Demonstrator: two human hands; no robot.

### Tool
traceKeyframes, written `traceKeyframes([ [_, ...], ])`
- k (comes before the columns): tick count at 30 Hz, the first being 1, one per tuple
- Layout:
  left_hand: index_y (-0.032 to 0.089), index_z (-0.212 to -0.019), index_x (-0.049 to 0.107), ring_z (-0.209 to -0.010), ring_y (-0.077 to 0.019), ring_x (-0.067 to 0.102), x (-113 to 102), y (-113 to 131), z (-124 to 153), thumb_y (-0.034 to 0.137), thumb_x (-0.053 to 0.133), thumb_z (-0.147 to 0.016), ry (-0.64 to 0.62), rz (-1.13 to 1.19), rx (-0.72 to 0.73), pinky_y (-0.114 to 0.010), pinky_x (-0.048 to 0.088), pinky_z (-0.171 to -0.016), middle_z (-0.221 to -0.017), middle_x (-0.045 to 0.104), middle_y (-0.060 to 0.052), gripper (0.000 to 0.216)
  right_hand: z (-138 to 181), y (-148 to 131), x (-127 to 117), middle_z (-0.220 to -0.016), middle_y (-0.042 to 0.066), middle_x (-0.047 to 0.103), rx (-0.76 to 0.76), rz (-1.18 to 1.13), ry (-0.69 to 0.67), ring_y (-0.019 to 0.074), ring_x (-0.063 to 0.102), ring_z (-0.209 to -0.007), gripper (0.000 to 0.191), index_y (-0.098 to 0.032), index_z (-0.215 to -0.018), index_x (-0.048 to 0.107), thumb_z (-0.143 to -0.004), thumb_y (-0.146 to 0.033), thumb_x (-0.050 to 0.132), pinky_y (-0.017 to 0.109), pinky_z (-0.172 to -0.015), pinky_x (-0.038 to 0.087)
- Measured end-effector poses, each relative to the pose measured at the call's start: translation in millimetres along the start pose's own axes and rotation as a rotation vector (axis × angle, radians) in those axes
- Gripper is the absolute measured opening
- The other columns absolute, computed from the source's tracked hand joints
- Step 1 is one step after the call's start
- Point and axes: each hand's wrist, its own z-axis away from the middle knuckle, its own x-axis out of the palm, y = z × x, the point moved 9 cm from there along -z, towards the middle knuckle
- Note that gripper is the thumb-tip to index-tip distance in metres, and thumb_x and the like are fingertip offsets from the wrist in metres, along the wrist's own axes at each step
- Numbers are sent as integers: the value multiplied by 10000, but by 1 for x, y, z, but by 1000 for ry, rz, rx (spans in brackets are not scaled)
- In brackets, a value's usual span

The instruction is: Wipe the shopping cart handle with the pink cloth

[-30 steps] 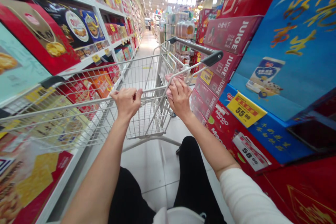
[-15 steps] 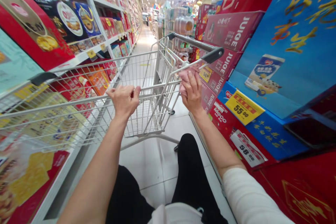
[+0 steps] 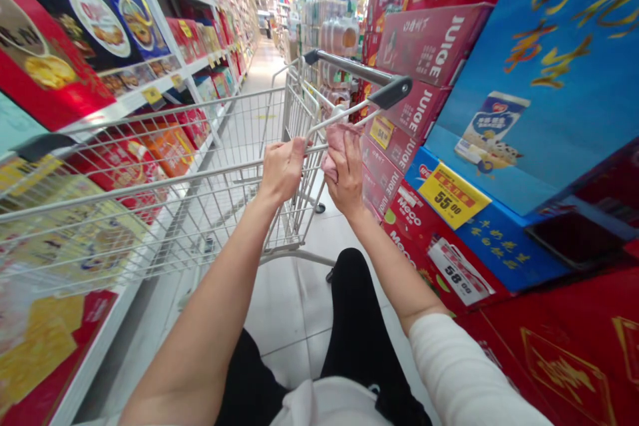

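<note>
A wire shopping cart stands sideways in front of me, its grey handle bar at the upper right. My left hand is closed around the cart's near top rail, close to the handle-end corner. A crumpled pink cloth is bunched in my right hand, whose fingers press it against the cart frame just below the handle. A small white object shows behind the cloth; I cannot make out what it is.
Shelves of boxed goods line the left side. Stacked red drink cartons and a large blue carton with price tags rise close on the right. A tiled aisle runs ahead.
My left hand has slid right along the rail towards the handle end, nearer my right hand. The right hand still holds the cloth at the frame. The view has shifted slightly.
</note>
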Motion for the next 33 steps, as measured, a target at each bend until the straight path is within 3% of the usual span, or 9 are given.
traceKeyframes([
  [5,237,-991,765,-939,-224,758,-4,-3,3,793,10,-982,0,22,28,-463,453,-1099,-859,791,-50,937,48,-2,20,-1690,107,438,-53,-100,-13,228,197,-1674,369,-223,-1373,618,-1075,-242,401,554,-1324,373],
  [12,238,-989,768,-919,-228,769,-4,-3,0,814,37,-974,5,42,15,-434,500,-1052,-832,792,-54,930,2,-3,0,-1711,84,408,-74,16,177,193,125,-1685,388,-213,-1427,586,-1104,-249,374,517,-1349,341],
  [14,233,-993,767,-918,-229,772,-4,-4,0,815,30,-972,5,44,14,-438,492,-1068,-834,793,-53,939,7,-7,4,-1709,83,413,-57,20,200,199,129,-1685,381,-212,-1414,601,-1100,-229,388,521,-1349,345],
  [20,231,-1001,769,-920,-225,768,-4,-5,-1,797,34,-983,-3,39,23,-455,479,-1087,-832,790,-54,928,85,-18,36,-1664,67,496,-76,-66,48,186,204,-1669,393,-231,-1400,638,-1065,-137,457,439,-1334,405],
  [28,232,-1006,756,-924,-208,762,-1,-6,-4,762,52,-1007,-4,39,23,-438,493,-1054,-834,784,-50,881,76,-8,40,-1631,44,541,-78,-23,17,155,172,-1672,394,-245,-1427,631,-1091,-179,437,405,-1369,349],
  [33,232,-999,747,-908,-206,763,0,-7,-6,755,66,-1012,-6,44,33,-453,477,-1072,-846,783,-43,859,115,-24,47,-1530,67,645,-85,-112,-3,110,183,-1663,393,-218,-1410,642,-1070,-125,469,360,-1338,395],
])
